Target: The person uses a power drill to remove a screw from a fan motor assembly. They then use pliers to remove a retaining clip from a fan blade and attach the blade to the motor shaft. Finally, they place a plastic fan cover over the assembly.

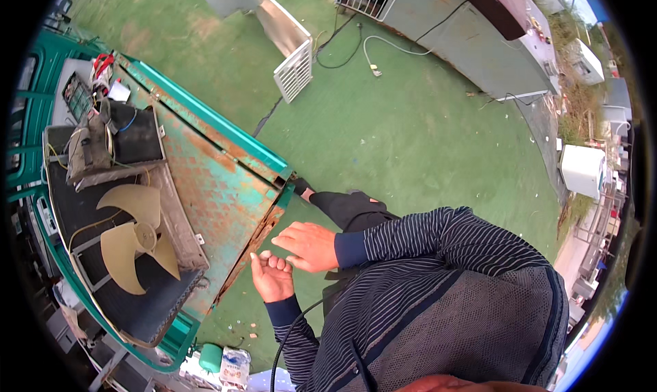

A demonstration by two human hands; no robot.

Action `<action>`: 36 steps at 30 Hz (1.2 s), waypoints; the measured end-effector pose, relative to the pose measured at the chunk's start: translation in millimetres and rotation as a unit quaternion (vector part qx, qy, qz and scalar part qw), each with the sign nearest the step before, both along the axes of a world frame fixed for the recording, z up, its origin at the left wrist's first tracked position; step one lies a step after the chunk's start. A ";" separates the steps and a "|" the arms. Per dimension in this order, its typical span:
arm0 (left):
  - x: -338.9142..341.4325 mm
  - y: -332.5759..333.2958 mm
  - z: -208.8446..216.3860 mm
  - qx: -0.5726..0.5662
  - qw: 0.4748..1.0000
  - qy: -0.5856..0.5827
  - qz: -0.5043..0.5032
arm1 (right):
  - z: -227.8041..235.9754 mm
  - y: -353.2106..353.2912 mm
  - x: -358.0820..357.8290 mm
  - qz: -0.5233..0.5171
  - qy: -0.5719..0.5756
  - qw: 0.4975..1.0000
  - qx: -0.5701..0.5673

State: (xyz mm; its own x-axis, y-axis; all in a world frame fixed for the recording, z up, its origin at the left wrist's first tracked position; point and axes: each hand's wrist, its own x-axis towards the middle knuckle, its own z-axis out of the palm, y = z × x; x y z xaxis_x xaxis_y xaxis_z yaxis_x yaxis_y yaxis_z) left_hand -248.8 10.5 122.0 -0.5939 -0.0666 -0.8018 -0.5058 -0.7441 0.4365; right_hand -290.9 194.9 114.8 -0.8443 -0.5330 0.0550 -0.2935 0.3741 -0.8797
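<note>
My left hand (274,280) is palm up with its fingers curled in and its thumb pointing out; I see nothing in it. Just beside it, my right hand (311,247) shows its back, the fingers stretched toward the left and close to the left fingertips. Both hands are in the air near the corner of a rusty green cargo bed (212,193). On that bed lies a dark open air-conditioner outdoor unit (123,317), with a beige fan blade (126,251) in it.
Grey parts and a dark box (137,133) sit at the bed's far end. A bent metal panel with a grille (294,70) lies on the green floor (410,138). Beyond are a large grey metal cabinet (445,39) and a loose white cable (369,46). White boxes (582,169) stand right.
</note>
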 end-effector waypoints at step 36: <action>71.5 427.1 16.2 -0.024 0.999 -0.010 -0.023 | -60.6 595.6 25.7 -0.098 -0.174 0.949 0.243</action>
